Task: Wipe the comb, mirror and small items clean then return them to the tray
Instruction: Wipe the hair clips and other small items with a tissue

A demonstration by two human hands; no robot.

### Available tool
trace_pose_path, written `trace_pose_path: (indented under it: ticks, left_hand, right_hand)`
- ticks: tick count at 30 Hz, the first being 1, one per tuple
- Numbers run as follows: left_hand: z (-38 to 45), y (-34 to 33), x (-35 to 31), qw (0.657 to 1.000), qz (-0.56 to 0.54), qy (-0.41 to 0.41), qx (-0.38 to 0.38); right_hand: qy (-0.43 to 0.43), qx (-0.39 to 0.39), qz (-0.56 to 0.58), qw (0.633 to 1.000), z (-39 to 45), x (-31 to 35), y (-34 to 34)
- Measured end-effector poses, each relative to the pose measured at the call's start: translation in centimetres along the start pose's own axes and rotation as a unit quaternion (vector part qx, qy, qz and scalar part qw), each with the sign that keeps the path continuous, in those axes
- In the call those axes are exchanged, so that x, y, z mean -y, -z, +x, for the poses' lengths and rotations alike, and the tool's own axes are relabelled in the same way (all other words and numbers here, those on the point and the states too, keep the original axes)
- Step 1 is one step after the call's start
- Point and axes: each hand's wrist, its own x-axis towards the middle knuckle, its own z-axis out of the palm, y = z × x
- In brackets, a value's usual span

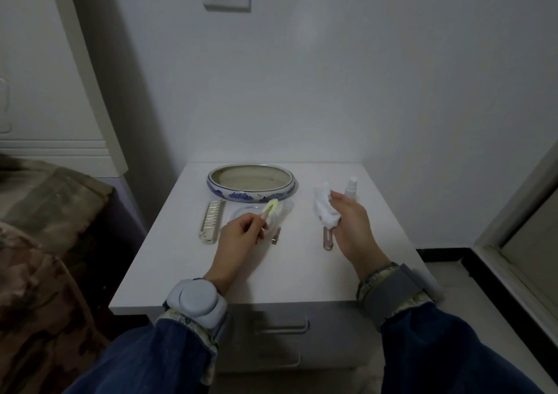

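Observation:
My left hand (241,236) pinches a small yellow-green hair clip (270,207) and holds it up over a round clear mirror (241,214) lying on the white nightstand. A white cloth (324,209) is bunched in the grip of my right hand (350,227). A cream comb (212,222) lies left of the mirror. Behind them stands the blue-and-white ceramic tray (252,192), with nothing visible in it. A pinkish clip (327,239) lies just below my right hand, and a small brown item (275,236) lies between my hands.
A small white spray bottle (351,187) stands behind my right hand near the wall. The nightstand top (287,275) ends at its front edge above a drawer. A patterned bed cover lies to the left, and a door frame is at the right.

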Motion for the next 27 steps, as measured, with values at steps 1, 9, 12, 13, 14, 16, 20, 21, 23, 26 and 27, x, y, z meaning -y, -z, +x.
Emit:
trace_pose_path:
  ticks: [1, 9, 12, 13, 14, 16, 20, 21, 23, 26, 27]
  left_hand:
    - [-0.1, -0.1, 0.2, 0.999, 0.041, -0.009, 0.002]
    - [-0.6, -0.6, 0.1, 0.970, 0.208, -0.094, 0.086]
    - [-0.8, -1.4, 0.4, 0.947, 0.270, -0.134, 0.114]
    - [-0.9, -1.6, 0.4, 0.941, 0.283, -0.141, 0.120]
    - [-0.9, -1.8, 0.5, 0.937, 0.293, -0.144, 0.124]
    - [-0.7, -1.9, 0.6, 0.934, 0.303, -0.138, 0.127]
    - [-0.6, -1.9, 0.8, 0.938, 0.300, -0.122, 0.125]
    - [-0.6, -1.9, 0.8, 0.938, 0.301, -0.121, 0.124]
    - [-0.5, -2.0, 0.9, 0.937, 0.303, -0.122, 0.123]
    - [-0.5, -2.0, 0.8, 0.938, 0.301, -0.119, 0.119]
    - [-0.5, -2.0, 0.7, 0.939, 0.301, -0.119, 0.119]
  right_hand:
    - [0.015, -0.018, -0.059, 0.998, 0.0, -0.2, 0.1]
    - [0.066, -0.081, -0.202, 0.974, -0.1, -0.4, 0.2]
    - [0.060, -0.085, -0.210, 0.972, -0.1, -0.5, 0.3]
    - [0.060, -0.081, -0.219, 0.970, -0.2, -0.6, 0.3]
    - [0.061, -0.077, -0.227, 0.969, -0.2, -0.6, 0.3]
    - [0.060, -0.076, -0.235, 0.967, -0.2, -0.7, 0.3]
    - [0.048, -0.078, -0.246, 0.965, -0.1, -0.9, 0.5]
    - [0.048, -0.078, -0.248, 0.964, -0.1, -0.9, 0.5]
    - [0.048, -0.081, -0.250, 0.964, -0.1, -0.9, 0.5]
    - [0.048, -0.087, -0.260, 0.960, -0.2, -0.8, 0.5]
    - [0.050, -0.091, -0.263, 0.959, -0.2, -0.8, 0.6]
